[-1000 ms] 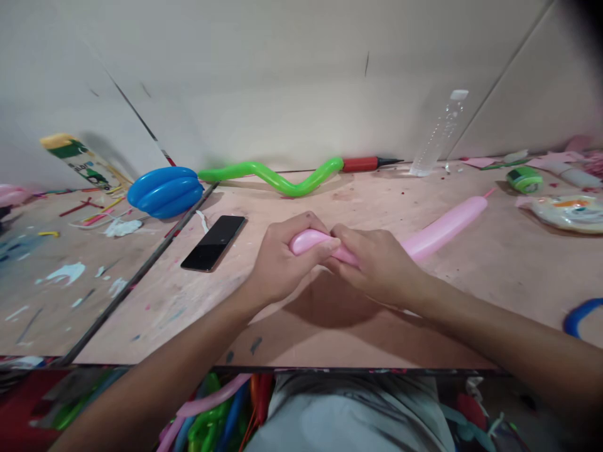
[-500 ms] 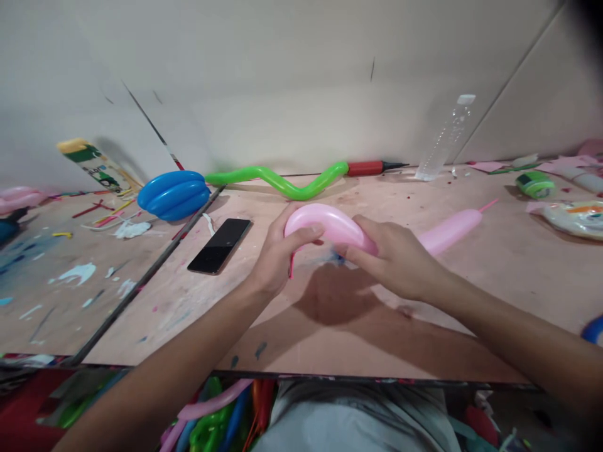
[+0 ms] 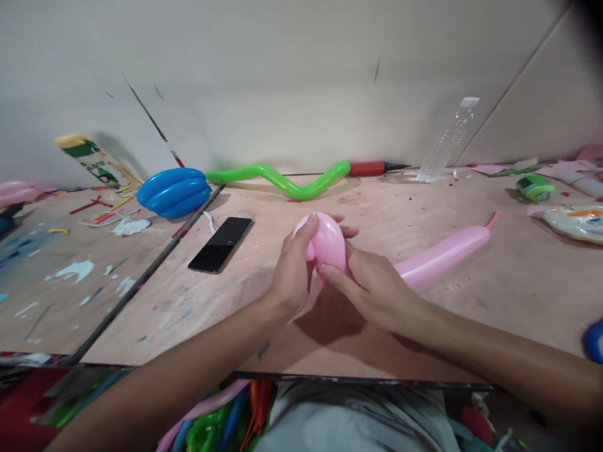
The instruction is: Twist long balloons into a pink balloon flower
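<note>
Between my hands, above the middle of the table, a long pink balloon (image 3: 332,242) is bent into a tight fold. My left hand (image 3: 294,263) is wrapped round the fold's left side, its thumb on top. My right hand (image 3: 372,279) grips the same balloon from the right, thumb pressed against its near side. The rest of the balloon runs out past my right hand to the right and ends in a thin uninflated tip. Some fingers are hidden behind the fold.
A black phone (image 3: 221,245) lies left of my hands. Behind are a bundled blue balloon (image 3: 174,193), a wavy green balloon (image 3: 282,182), a red hand pump (image 3: 367,169) and a clear bottle (image 3: 445,144). A green roll (image 3: 536,188) and a plastic packet (image 3: 575,221) lie right.
My hands have come closer together and slightly lower, folding the pink balloon's arch into a tight loop. Its free tail has swung down a little and shows more of its length.
</note>
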The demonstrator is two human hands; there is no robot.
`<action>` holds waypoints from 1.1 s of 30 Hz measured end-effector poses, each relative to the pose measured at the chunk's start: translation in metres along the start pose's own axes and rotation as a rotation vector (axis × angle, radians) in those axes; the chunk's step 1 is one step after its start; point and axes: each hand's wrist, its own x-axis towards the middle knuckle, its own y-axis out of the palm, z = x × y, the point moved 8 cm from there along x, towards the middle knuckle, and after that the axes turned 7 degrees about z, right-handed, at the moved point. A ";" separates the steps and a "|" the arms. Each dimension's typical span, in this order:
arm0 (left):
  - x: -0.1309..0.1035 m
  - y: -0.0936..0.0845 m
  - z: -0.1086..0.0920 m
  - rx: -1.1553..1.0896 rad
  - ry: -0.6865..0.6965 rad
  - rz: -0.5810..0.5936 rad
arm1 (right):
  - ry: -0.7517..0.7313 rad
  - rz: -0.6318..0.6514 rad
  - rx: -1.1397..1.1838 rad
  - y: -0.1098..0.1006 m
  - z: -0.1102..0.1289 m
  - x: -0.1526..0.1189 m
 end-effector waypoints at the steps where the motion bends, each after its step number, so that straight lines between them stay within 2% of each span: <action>1: 0.001 -0.002 0.001 -0.016 0.007 -0.011 | -0.002 -0.025 0.022 -0.002 -0.001 0.000; 6: 0.005 -0.017 -0.005 0.029 0.125 -0.106 | -0.012 -0.168 0.128 -0.017 -0.008 -0.003; 9: 0.008 -0.024 -0.010 0.087 0.194 -0.133 | 0.029 -0.180 0.113 -0.021 -0.018 -0.004; 12: 0.009 -0.027 -0.007 0.138 0.189 -0.129 | 0.032 -0.183 0.150 -0.019 -0.022 -0.003; 15: 0.006 -0.019 0.003 0.181 0.144 -0.070 | 0.022 -0.103 0.216 -0.009 -0.017 -0.002; 19: -0.002 -0.004 0.015 0.163 0.077 0.037 | 0.084 0.050 0.277 0.007 -0.010 -0.006; 21: -0.004 -0.001 0.016 0.142 0.075 0.041 | 0.079 0.080 0.263 0.007 -0.004 -0.007; 24: -0.002 -0.002 0.010 0.081 0.091 0.001 | -0.019 0.079 0.168 0.001 0.009 -0.004; 26: 0.000 -0.006 0.002 0.039 0.122 -0.075 | -0.100 -0.012 0.043 -0.008 0.017 -0.001; 29: 0.000 -0.015 -0.020 -0.001 0.232 -0.222 | -0.164 -0.258 -0.199 -0.023 0.024 -0.004; 31: -0.001 -0.016 -0.031 -0.014 0.275 -0.248 | -0.229 -0.386 -0.279 -0.027 0.028 -0.008; 33: -0.001 -0.015 -0.037 -0.019 0.275 -0.226 | -0.343 -0.471 -0.263 -0.032 0.035 -0.013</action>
